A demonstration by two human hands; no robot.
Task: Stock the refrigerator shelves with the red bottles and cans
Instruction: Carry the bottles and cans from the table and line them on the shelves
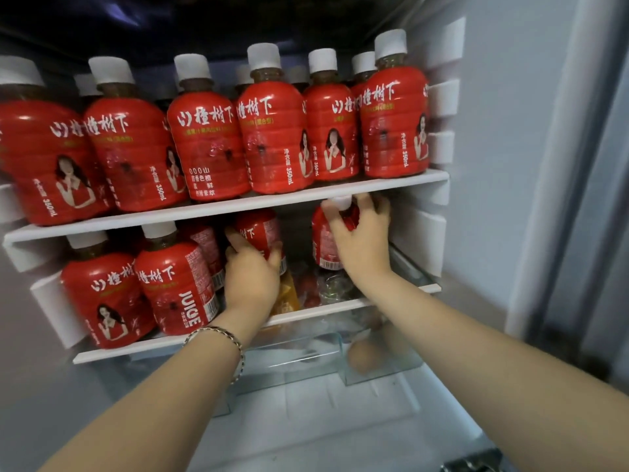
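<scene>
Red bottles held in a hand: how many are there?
2, both at the lower shelf: the middle bottle in the left hand, the right-side bottle in the right hand.

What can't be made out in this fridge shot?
All head view.
Back-row bottles, upper shelf: hidden by front row.
Packets, lower shelf: blurred, behind left hand and right hand.
Round thing in the drawer: blurred behind plastic.
Leftmost bottle: cut by frame edge.

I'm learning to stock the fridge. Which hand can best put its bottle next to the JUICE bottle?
Probably the left hand: it grips a red bottle just right of the JUICE bottle. The right hand holds a second bottle farther right.
</scene>
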